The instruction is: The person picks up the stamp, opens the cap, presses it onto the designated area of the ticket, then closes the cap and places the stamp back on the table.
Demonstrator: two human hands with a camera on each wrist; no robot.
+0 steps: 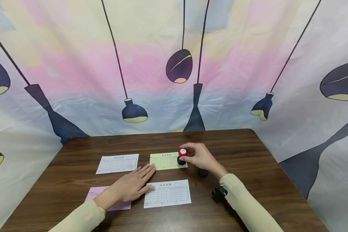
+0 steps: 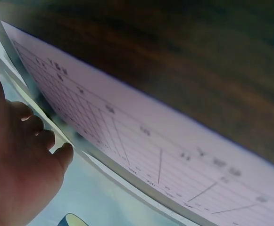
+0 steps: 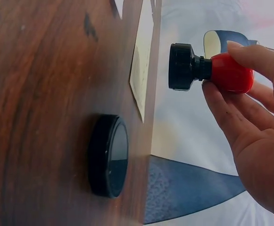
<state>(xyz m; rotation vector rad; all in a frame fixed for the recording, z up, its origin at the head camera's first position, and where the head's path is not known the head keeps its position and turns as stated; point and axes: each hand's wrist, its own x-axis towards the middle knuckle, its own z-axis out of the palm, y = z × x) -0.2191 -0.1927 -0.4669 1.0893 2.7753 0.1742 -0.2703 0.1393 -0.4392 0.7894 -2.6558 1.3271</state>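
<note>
My right hand (image 1: 201, 158) pinches the red knob of a self-inking style stamp (image 1: 183, 152) with a black round base. In the right wrist view the stamp (image 3: 231, 70) is held off the tabletop; from the head view it appears over the right end of a yellow printed slip (image 1: 163, 160). Below that hand a black round cap (image 3: 109, 155) lies on the table. My left hand (image 1: 133, 184) lies flat with straight fingers, its fingertips at the yellow slip's left edge. Its thumb reaches the corner of a white slip (image 1: 168, 194).
Another white slip (image 1: 117, 163), with a red mark on it, lies at the back left. A pink slip (image 1: 96, 192) is partly hidden under the left forearm. Beyond the wooden table (image 1: 226, 141) hangs a printed curtain (image 1: 156, 64).
</note>
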